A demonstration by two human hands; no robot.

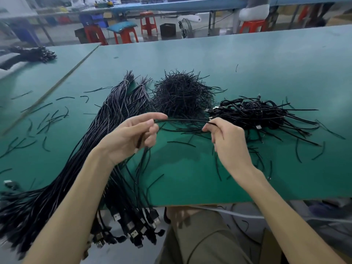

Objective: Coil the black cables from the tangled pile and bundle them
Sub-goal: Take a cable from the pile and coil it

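A single black cable stretches between both hands above the green table. My left hand pinches its left part between thumb and fingers, and the cable's tail hangs down from the palm. My right hand pinches the cable's other end. To the left lies a long bundle of straight black cables, its USB plugs hanging over the front edge. A pile of coiled cables sits to the right.
A mound of short black tie wires stands behind the hands. Loose tie pieces are scattered over the table's left and right. Another cable heap rests at the far left. Red stools stand beyond the table.
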